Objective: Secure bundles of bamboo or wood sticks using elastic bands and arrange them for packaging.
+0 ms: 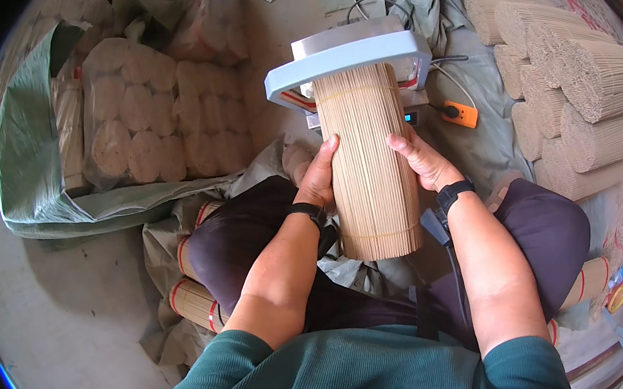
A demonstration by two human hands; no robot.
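Note:
A thick bundle of thin tan sticks point(370, 174) lies between my hands, bound by a thin yellowish band near each end. My left hand point(319, 174) grips its left side, thumb along the edge. On the opposite side my right hand point(426, 160) holds it with the thumb on top; its other fingers are partly hidden. The far end of the bundle reaches into the opening of a machine with a pale blue arched frame point(350, 61). A small lit display point(411, 119) shows beside the bundle, below the frame.
Stacked loose stick bundles point(573, 87) lie at the far right. An orange power strip point(460, 114) with a plugged-in cable sits right of the machine. Plastic-wrapped bundles point(158, 113) stand at left by a green sheet point(24, 159). Red-banded bundles point(193, 300) lie beside my leg.

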